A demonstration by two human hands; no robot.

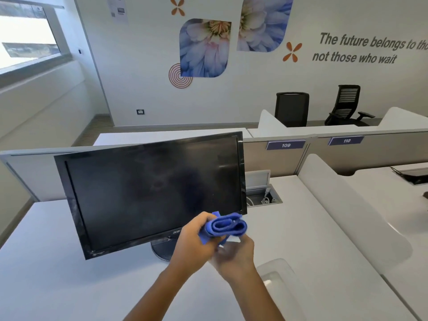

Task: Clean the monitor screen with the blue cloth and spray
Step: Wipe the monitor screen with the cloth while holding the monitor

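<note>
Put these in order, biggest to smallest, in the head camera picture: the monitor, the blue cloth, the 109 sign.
1. Monitor, biggest by far.
2. Blue cloth, though it is nearest the camera, so it looks bigger than it is.
3. 109 sign, farther back.

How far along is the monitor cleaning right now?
Done: blue cloth is picked up, bunched in the left hand. In hand: right hand is blurred beneath it; what it grips is unclear. Left: the cloth is off the monitor, whose dark screen shows faint smudges, so wiping remains.
</note>
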